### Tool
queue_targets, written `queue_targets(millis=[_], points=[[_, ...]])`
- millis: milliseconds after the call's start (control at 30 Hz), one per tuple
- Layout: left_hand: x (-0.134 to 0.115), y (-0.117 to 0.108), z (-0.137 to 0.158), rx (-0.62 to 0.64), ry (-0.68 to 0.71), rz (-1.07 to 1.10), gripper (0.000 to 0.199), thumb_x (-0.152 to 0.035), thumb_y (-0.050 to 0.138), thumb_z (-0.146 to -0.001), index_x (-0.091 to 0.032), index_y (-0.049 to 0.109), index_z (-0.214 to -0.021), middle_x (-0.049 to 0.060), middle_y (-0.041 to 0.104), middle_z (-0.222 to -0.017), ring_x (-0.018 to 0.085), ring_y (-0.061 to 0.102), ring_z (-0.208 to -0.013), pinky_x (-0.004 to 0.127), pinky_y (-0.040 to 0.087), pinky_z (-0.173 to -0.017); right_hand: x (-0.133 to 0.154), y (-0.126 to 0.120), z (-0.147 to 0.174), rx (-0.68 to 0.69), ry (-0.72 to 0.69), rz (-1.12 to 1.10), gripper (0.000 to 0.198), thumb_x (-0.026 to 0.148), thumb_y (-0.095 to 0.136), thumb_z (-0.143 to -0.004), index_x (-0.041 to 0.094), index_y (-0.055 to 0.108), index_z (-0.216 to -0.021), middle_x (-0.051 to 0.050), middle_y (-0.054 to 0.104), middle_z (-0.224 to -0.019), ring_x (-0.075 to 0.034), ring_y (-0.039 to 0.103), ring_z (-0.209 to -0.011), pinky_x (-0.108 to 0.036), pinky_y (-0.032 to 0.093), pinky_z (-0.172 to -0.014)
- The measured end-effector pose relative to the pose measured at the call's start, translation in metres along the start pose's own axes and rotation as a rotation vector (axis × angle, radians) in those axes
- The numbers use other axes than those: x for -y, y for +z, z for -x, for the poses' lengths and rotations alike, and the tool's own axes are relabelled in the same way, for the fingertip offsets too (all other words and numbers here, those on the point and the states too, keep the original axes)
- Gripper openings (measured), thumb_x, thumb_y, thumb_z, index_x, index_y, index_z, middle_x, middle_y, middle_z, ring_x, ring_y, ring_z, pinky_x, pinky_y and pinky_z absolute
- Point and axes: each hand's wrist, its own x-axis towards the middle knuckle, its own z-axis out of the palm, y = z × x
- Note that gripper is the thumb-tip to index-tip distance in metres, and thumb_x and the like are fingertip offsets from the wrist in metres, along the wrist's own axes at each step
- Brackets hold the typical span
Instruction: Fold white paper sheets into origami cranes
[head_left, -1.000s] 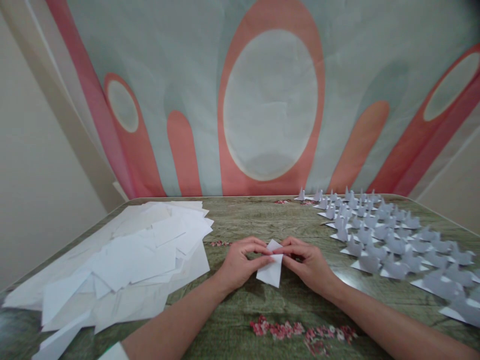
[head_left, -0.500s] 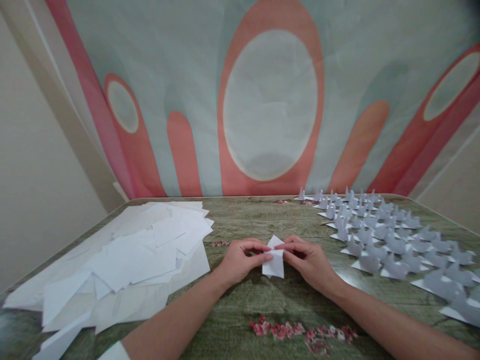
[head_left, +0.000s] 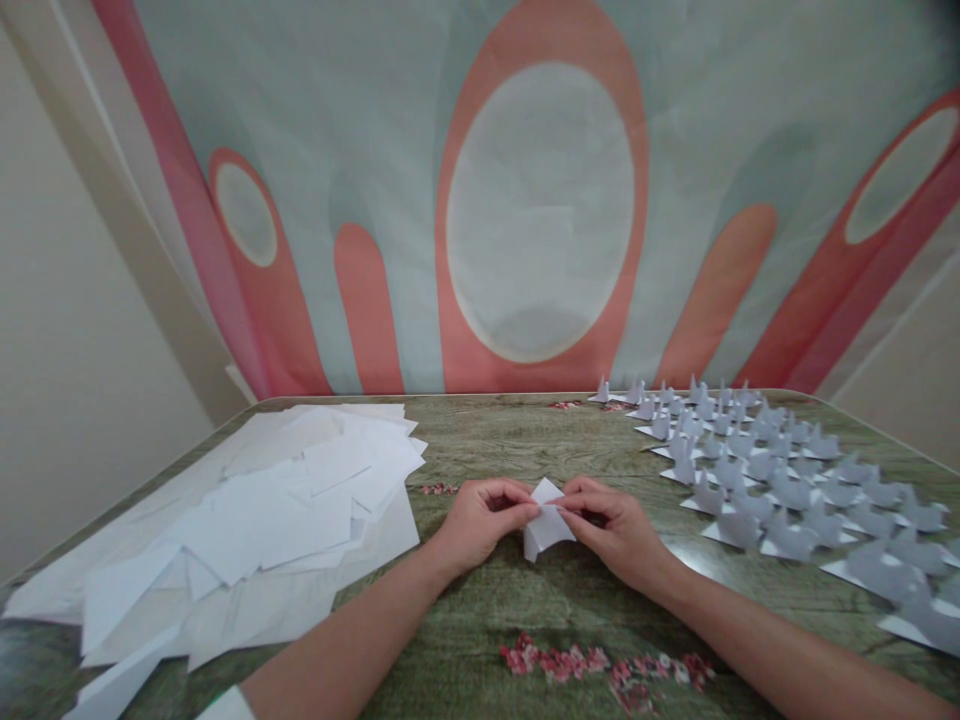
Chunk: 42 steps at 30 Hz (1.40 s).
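Note:
A small folded piece of white paper [head_left: 551, 530] is held between my two hands above the middle of the table. My left hand [head_left: 484, 522] pinches its left side between thumb and fingers. From the other side my right hand [head_left: 613, 522] pinches the right edge, its thumb on the front. The upper part of the paper rises to a point, and the lower part hangs as flaps, one bent at the left. Parts of the folds are hidden by my fingertips.
Loose white paper sheets [head_left: 255, 520] lie in an overlapping pile on the left. Several rows of folded white paper figures [head_left: 791, 485] stand on the right. The wood-patterned table [head_left: 450, 640] bears printed pink flowers [head_left: 570, 660]. Behind it hangs a patterned backdrop [head_left: 405, 150].
The paper's lower flap has bent and spread, now slanting to the right with a fold at its left. My right thumb has moved in onto the paper's front.

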Motion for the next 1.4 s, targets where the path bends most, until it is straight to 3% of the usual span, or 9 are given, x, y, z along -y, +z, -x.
queue_targets(millis=[167, 300, 467, 733, 1067, 1233, 1400], points=[[0.0, 0.0, 0.0, -0.048, -0.051, 0.057, 0.021, -0.031, 0.073, -0.065, -0.012, 0.066, -0.07, 0.005, 0.068, -0.08, 0.014, 0.058, -0.07, 0.026, 0.045, -0.069, 0.001, 0.001, 0.001, -0.043, -0.016, -0.031, 0.015, 0.028, 0.055, -0.081, 0.018, 0.066, -0.081, -0.004, 0.059, -0.078, -0.014, 0.053, -0.07, -0.024, 0.041, -0.06], [-0.002, -0.001, -0.001, -0.111, -0.059, 0.078, 0.025, -0.032, 0.074, -0.063, -0.011, 0.064, -0.071, 0.005, 0.067, -0.077, 0.013, 0.058, -0.068, 0.025, 0.045, -0.068, 0.0, 0.002, 0.001, -0.1, 0.04, -0.077, 0.018, 0.033, 0.054, -0.082, 0.017, 0.063, -0.08, -0.003, 0.059, -0.078, -0.012, 0.05, -0.061, -0.022, 0.039, -0.053], [-0.001, 0.001, 0.0, -0.127, -0.065, 0.094, 0.027, -0.034, 0.074, -0.063, -0.011, 0.062, -0.069, 0.006, 0.068, -0.083, 0.014, 0.059, -0.072, 0.025, 0.045, -0.069, -0.001, 0.003, 0.0, -0.11, 0.066, -0.091, 0.022, 0.036, 0.055, -0.081, 0.016, 0.062, -0.075, -0.003, 0.06, -0.074, -0.012, 0.05, -0.059, -0.022, 0.039, -0.052], [-0.001, 0.003, 0.001, -0.152, -0.082, 0.082, 0.027, -0.034, 0.074, -0.063, -0.012, 0.06, -0.069, 0.003, 0.066, -0.071, 0.011, 0.057, -0.062, 0.022, 0.042, -0.061, -0.003, 0.004, 0.002, -0.125, 0.218, -0.086, 0.027, 0.043, 0.056, -0.078, 0.017, 0.061, -0.073, 0.004, 0.048, -0.05, -0.009, 0.043, -0.044, -0.021, 0.034, -0.043], [0.0, 0.003, 0.0, -0.14, -0.091, 0.094, 0.026, -0.032, 0.074, -0.064, -0.012, 0.059, -0.071, 0.002, 0.065, -0.069, 0.011, 0.057, -0.062, 0.021, 0.041, -0.061, -0.002, 0.007, 0.0, -0.178, 0.227, -0.221, 0.03, 0.046, 0.061, -0.073, 0.018, 0.053, -0.075, 0.006, 0.048, -0.052, -0.007, 0.042, -0.039, -0.018, 0.033, -0.036], [0.0, 0.003, 0.0, -0.079, -0.08, 0.136, 0.033, -0.029, 0.074, -0.064, -0.014, 0.059, -0.09, 0.004, 0.067, -0.08, 0.013, 0.061, -0.072, 0.024, 0.044, -0.068, -0.004, 0.005, -0.001, -0.104, 0.205, -0.199, 0.033, 0.045, 0.058, -0.076, 0.016, 0.061, -0.09, 0.003, 0.053, -0.056, -0.007, 0.044, -0.042, -0.019, 0.036, -0.038], [-0.001, 0.004, 0.002, -0.056, -0.091, 0.107, 0.03, -0.029, 0.072, -0.068, -0.013, 0.062, -0.091, 0.006, 0.068, -0.084, 0.015, 0.061, -0.075, 0.025, 0.045, -0.07, -0.008, 0.003, -0.002, -0.022, 0.192, -0.138, 0.028, 0.041, 0.055, -0.078, 0.017, 0.068, -0.08, 0.001, 0.056, -0.059, -0.008, 0.045, -0.045, -0.019, 0.036, -0.043]])
